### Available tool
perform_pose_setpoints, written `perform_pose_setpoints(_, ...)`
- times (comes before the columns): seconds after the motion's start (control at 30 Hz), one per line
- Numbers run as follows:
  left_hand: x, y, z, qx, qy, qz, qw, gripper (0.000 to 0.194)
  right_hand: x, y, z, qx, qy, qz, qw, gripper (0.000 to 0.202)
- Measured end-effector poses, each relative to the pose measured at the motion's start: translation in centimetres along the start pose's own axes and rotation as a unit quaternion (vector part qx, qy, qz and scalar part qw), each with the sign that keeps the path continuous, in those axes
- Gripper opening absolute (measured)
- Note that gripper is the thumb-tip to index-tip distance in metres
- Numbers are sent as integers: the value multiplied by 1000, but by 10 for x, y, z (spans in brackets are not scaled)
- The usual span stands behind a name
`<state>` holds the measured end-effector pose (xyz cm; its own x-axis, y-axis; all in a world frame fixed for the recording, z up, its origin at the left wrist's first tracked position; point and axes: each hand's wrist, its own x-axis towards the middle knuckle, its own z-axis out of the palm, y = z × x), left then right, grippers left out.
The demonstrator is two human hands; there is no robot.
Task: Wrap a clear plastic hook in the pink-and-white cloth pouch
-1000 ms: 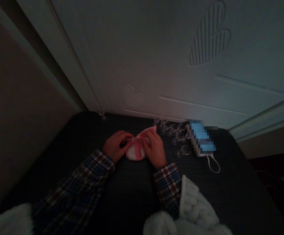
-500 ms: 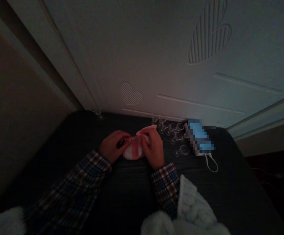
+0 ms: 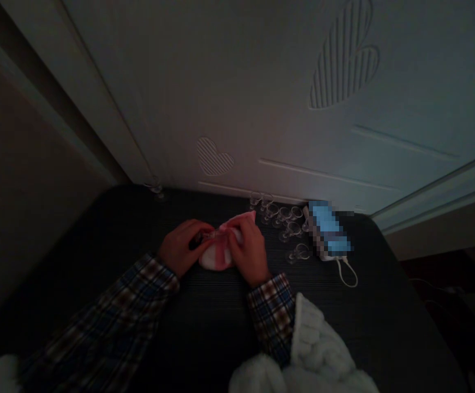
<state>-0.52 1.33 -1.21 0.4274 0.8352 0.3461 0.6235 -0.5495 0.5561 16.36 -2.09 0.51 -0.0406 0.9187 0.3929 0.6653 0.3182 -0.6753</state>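
Presently, pink-and-white cloth (image 3: 213, 262): on the dark bench (image 3: 323, 322), between the two grips, a pink corner rising past the right fingertips.
Clear piece (image 3: 208, 235): at the left fingertips, against the cloth's left side; too dim to tell whether it is attached.
Left grip (image 3: 183, 246): thumb and fingers pinched, seemingly on that clear piece.
Right grip (image 3: 250, 250): closed on the cloth, near its raised corner.
Slip risk: the clear piece could slide from the left pinch if the fabric is tugged hard; poor light would make that easy to miss.
Crease risk: too tight a right squeeze may leave the cloth rumpled.
Clear ringed pieces (image 3: 287, 233): just right of the right grip; a careless swing of that wrist could scatter them or nudge the phone (image 3: 329, 229) beyond.
Lone ringed piece (image 3: 156, 189): past the left grip, near the panel (image 3: 147, 109).
Versus half a second ago: everything sits slightly farther left in view; both holds and the ringed pieces' arrangement look unchanged.
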Motion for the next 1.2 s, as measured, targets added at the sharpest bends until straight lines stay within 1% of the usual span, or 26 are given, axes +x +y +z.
perform_pose_setpoints(0.23, -1, 0, 0, 2, 2, 3, 1000, 25, 0, 1, 1, -12, -9, 5, 1000, 11)
perform_pose_setpoints(0.53, -1, -1, 0, -8, -4, -4, 1000, 24, 0, 1, -1, -10, -15, 8, 1000, 11)
perform_pose_setpoints(0.93, -1, 4, -2, -5, 1, -1, 1000, 19, -2, -3, -2, 20, 20, 11, 1000, 11)
perform_pose_setpoints(1.1, -2, 2, -1, -8, 5, 5, 1000, 20, -3, -2, -1, 21, 14, 12, 1000, 11)
perform_pose_setpoints(1.2, -2, 2, -1, -8, 7, 3, 1000, 19, -3, -2, -1, 25, 25, 12, 999, 12)
